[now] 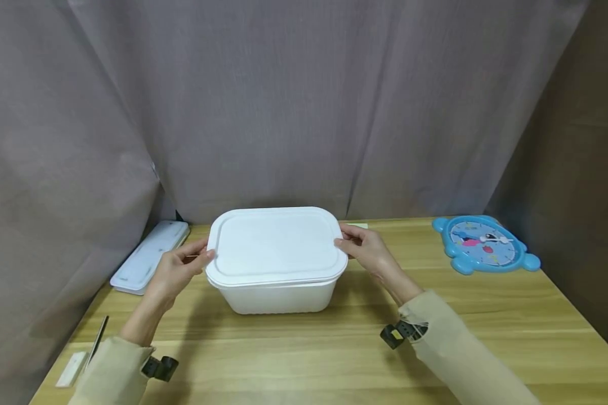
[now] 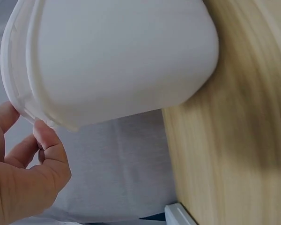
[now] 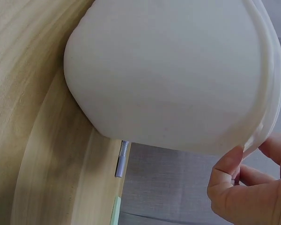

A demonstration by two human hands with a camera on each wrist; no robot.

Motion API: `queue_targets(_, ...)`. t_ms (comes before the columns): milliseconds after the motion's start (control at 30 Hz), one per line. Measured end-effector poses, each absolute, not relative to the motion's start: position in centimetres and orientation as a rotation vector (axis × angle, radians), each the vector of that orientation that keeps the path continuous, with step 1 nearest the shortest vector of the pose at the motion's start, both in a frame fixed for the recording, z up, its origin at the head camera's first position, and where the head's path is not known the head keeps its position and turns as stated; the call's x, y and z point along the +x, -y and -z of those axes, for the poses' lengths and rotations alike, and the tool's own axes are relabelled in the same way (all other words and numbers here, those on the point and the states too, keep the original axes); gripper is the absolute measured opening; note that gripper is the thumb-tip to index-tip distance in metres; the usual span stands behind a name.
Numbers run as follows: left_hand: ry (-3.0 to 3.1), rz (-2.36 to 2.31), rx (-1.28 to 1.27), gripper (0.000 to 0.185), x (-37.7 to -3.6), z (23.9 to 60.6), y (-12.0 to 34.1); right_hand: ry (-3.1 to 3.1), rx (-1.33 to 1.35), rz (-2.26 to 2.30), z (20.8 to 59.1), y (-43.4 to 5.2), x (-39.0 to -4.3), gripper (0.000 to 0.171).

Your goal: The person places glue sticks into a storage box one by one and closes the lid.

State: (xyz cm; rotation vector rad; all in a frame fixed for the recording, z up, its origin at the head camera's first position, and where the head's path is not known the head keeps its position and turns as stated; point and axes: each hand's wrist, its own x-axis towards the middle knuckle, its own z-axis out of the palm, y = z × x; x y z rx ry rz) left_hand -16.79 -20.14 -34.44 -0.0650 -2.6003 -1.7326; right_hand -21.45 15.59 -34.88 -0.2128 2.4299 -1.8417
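A white rectangular container (image 1: 278, 299) with rounded corners stands on the wooden table, its white lid (image 1: 277, 246) lying over the top. My left hand (image 1: 178, 271) pinches the lid's left edge between thumb and fingers. On the opposite side, my right hand (image 1: 369, 252) pinches the right edge the same way. Both wrist views show the lid's edge (image 2: 8, 61) slightly apart from the container's rim (image 2: 33, 61) along part of its length. The inside of the container is hidden under the lid.
A flat white case (image 1: 152, 256) lies at the left by the curtain. Nearer are a thin dark rod (image 1: 97, 340) and a small white block (image 1: 72, 369). A blue toy clock (image 1: 486, 244) lies right. Behind the container are a pale green piece (image 3: 115, 211) and grey stick (image 3: 122, 161).
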Motion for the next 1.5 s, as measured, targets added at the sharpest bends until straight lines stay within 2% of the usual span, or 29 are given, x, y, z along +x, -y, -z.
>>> queue_targets(767, 2.619, 1.884, -0.018, 0.06, -17.0, 35.6, 20.6, -2.449, -0.172, 1.835, 35.6, -15.2, -20.2, 0.046)
queue_targets(1500, 2.529, 2.011, -0.068, 0.05, -17.7, 36.0, 18.6, -2.363, -0.231, 1.898, 35.9, -17.3, -19.6, 0.05)
